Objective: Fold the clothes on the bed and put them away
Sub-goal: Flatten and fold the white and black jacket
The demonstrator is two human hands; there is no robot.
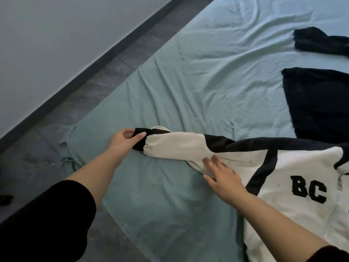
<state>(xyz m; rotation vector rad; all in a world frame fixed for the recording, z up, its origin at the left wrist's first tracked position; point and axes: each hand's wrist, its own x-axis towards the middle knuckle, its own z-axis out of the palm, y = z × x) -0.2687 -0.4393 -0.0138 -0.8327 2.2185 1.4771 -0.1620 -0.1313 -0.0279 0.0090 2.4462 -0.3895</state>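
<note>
A white jacket (294, 167) with black trim and black letters "BC" lies flat on the bed at the lower right. Its sleeve (175, 146) stretches out to the left. My left hand (125, 141) pinches the sleeve's black cuff (140, 136) between thumb and fingers. My right hand (224, 176) lies flat with straight fingers on the jacket near the armpit. A dark navy garment (319, 103) lies spread above the jacket at the right edge. Another dark piece of clothing (319, 42) lies further up the bed.
The bed (188, 82) carries a wrinkled light teal sheet. Its left edge runs diagonally beside a strip of grey tiled floor (56, 120) and a pale wall (37, 44) with a dark skirting. A small dark object (5, 199) lies on the floor at the far left.
</note>
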